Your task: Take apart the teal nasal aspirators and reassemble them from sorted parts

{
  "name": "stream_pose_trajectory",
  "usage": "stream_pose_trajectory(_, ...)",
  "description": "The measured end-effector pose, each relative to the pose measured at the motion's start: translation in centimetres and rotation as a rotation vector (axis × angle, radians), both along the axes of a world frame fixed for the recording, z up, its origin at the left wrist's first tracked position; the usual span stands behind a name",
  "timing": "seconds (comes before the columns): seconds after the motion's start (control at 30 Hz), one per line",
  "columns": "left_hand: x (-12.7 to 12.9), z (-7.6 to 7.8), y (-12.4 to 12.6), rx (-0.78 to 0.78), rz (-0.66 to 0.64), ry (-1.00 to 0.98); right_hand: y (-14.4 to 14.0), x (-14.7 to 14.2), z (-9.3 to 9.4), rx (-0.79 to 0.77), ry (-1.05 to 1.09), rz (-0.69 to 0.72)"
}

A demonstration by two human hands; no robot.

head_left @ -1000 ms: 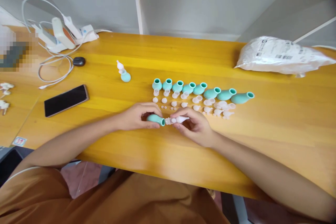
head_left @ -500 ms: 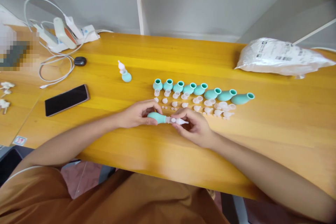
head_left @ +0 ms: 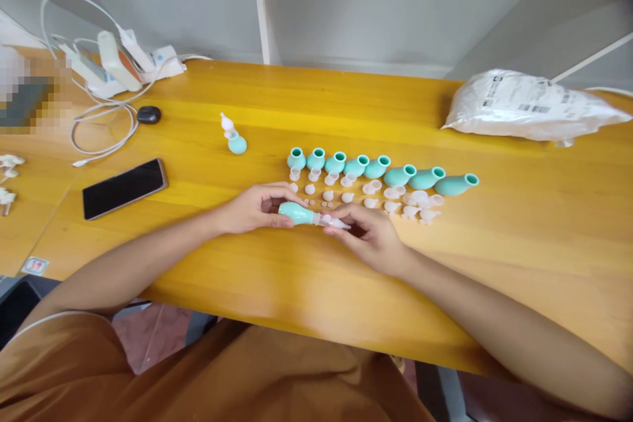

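Between both hands a nasal aspirator (head_left: pixel 297 213) lies sideways, its teal bulb to the left and its clear nozzle to the right. My left hand (head_left: pixel 257 208) is closed around the bulb, thumb below and fingers above. With thumb and fingers my right hand (head_left: pixel 370 235) pinches the clear nozzle (head_left: pixel 335 221). Just beyond stand several teal bulbs (head_left: pixel 408 176) in a row, open necks up or leaning right. In front of them lie rows of clear connectors (head_left: pixel 372 187) and nozzle tips (head_left: pixel 392 208), partly hidden by my hands. A whole aspirator (head_left: pixel 237 144) lies farther back on the left.
A phone (head_left: pixel 125 188) lies on the left of the wooden table (head_left: pixel 227 283), with a small black case (head_left: pixel 149 115) and a white cable (head_left: pixel 106 151) behind it. A power strip with plugs (head_left: pixel 119 69) is at the back left. At the back right sits a plastic bag (head_left: pixel 529 109).
The aspirator and both hands have risen slightly in view. The nozzle end has tilted a little, and my right fingers have shifted along it. Nothing was let go.
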State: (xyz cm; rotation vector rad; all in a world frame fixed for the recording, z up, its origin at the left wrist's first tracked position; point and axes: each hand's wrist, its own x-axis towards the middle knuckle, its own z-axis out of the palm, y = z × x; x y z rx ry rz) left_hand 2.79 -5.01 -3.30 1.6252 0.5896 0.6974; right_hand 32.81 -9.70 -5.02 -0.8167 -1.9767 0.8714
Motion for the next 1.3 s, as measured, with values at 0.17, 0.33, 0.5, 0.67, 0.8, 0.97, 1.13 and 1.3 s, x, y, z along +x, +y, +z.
stream_pose_trajectory(0.17, 0.0, 0.0, -0.1, 0.014, -0.004, 0.018, 0.0, -0.1, 0.1, 0.009, -0.007, 0.02)
stream_pose_trajectory(0.33, 0.2, 0.0, -0.3, 0.027, -0.006, -0.016, 0.0, -0.2, 0.0, -0.079, 0.027, 0.004)
stream_pose_trajectory(0.5, 0.3, 0.0, -0.6, 0.035, -0.004, -0.016, -0.1, 0.0, -0.3, -0.186, 0.105, 0.056)
stream_pose_trajectory(0.67, 0.3, 0.2, -0.7, 0.07, 0.0, 0.024, -0.1, 0.2, -0.5, -0.2, 0.1, 0.071)
stream_pose_trajectory(0.8, 0.2, 0.5, -0.8, 0.116, 0.013, 0.066, 0.0, 0.2, -0.3, -0.124, 0.045, 0.054)
stream_pose_trajectory(0.97, 0.1, 0.7, -0.9, 0.099, 0.005, 0.089, 0.0, 0.2, -0.3, -0.012, 0.003, 0.053)
stream_pose_trajectory(1.13, 0.1, 1.2, -1.0, 0.04, -0.002, 0.144, 0.0, 0.3, -0.4, 0.021, -0.03, 0.068)
stream_pose_trajectory(1.3, 0.0, 1.8, -1.2, 0.023, -0.019, 0.242, -0.1, 0.2, -0.4, 0.052, -0.069, 0.086)
